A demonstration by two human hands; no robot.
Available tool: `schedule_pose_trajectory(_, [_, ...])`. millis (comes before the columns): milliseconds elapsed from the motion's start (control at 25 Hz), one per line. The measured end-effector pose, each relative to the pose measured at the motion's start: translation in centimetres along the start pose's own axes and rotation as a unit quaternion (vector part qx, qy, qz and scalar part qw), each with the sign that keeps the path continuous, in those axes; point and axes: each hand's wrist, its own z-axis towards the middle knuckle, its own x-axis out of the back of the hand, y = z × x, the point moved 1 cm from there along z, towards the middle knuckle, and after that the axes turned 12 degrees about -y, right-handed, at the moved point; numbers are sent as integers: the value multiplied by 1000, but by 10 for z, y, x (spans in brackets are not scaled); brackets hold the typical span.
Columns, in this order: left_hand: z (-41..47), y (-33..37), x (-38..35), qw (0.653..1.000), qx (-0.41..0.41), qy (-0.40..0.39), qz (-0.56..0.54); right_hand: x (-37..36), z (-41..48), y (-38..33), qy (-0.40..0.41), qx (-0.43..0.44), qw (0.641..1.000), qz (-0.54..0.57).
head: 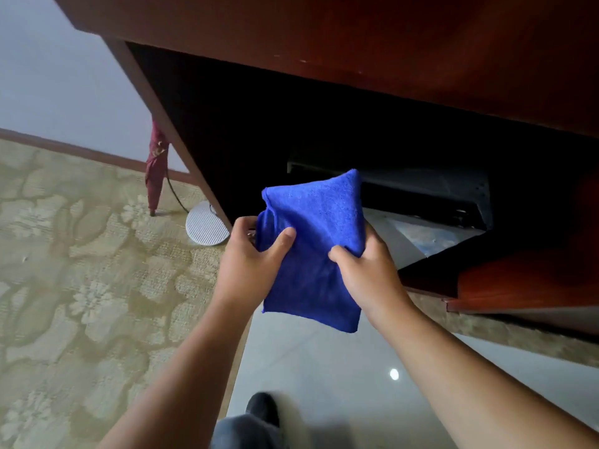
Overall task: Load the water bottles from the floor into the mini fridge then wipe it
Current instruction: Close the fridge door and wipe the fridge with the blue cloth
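A folded blue cloth hangs in front of me, held by both hands. My left hand grips its left edge with the thumb on top. My right hand grips its right side. Behind the cloth, inside the dark recess of a red-brown wooden cabinet, sits the mini fridge, dark and only partly visible, with a pale surface below it. No water bottles show in this view.
The wooden cabinet top overhangs the recess. An open cabinet door juts out at the right. A folded maroon umbrella and a white round disc stand on patterned carpet at the left. Glossy tile floor lies below, with my shoe.
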Motion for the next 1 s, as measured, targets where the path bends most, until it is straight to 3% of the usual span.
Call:
schedule_pose_trajectory(240, [80,-1,-31,981,-163,92,42,13,83,15,78,182,977,-73])
schedule_pose_trajectory(480, [112,28,-40,928,-323,147,115,51,96,16,110,246,959,-89])
schedule_pose_trajectory(680, [114,74,-53,921,-343,86,162,88,96,-2,134,243,956,-96])
schedule_pose_trajectory(840, [113,71,-60,943,-315,26,103,101,107,8,150,252,948,-122])
schedule_pose_trajectory(1000, [95,40,-70,926,-347,101,109,94,117,20,173,281,937,-118])
